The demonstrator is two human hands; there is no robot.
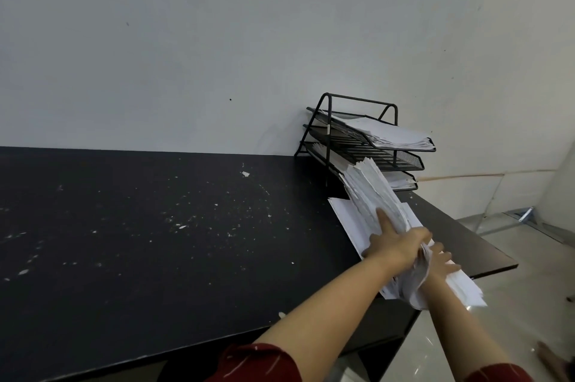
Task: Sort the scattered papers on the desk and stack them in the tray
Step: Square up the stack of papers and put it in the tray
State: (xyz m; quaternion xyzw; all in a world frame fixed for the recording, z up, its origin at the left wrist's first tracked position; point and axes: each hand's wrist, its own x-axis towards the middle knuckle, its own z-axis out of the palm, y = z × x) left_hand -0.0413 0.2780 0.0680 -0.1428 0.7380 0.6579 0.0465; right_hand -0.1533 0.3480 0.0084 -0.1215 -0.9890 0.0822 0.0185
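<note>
My left hand (396,246) is clamped over a thick bundle of papers (378,199), its far end reaching the bottom level of the wire tray (361,129). My right hand (441,260) grips the bundle's near end above more sheets (348,220) on the black table (155,241).

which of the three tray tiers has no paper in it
The middle tier of the black mesh tray rack: its mesh bed shows bare. The top tier carries a thick white stack, and the bottom tier also holds sheets.
</note>
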